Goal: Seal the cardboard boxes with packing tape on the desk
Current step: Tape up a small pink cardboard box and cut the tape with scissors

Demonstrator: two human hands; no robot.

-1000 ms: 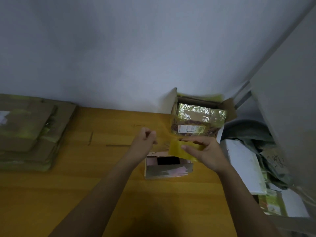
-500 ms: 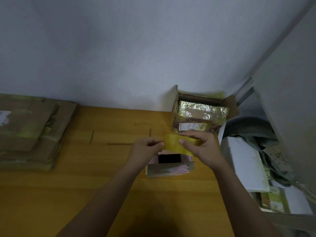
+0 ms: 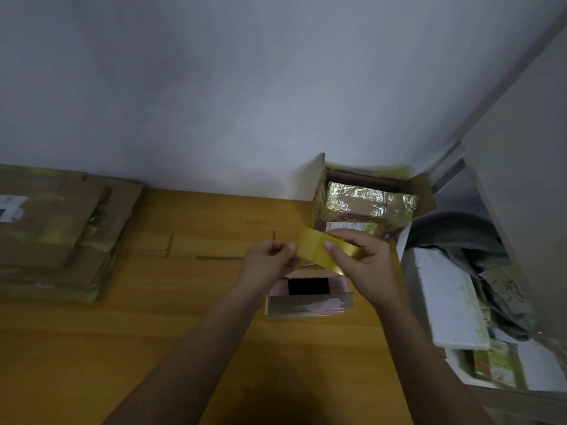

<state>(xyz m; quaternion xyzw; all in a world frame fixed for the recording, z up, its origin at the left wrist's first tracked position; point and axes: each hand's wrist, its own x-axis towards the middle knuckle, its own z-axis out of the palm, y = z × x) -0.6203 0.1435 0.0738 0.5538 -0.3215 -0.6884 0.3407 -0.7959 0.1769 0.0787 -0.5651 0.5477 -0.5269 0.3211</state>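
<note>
Both hands meet above the tabletop (image 3: 122,348): the right hand (image 3: 365,265) grips a roll of yellow packing tape (image 3: 316,250), thumb on its outer face, while the left hand (image 3: 270,259) pinches the tape's edge just beside it. Directly under the hands sits a small cardboard box (image 3: 310,302), open at the top, with pink inside. Beyond the right hand stands an open carton (image 3: 368,200) holding foil-wrapped packets. Far out from the left hand lies a stack of flattened cardboard (image 3: 55,234).
</note>
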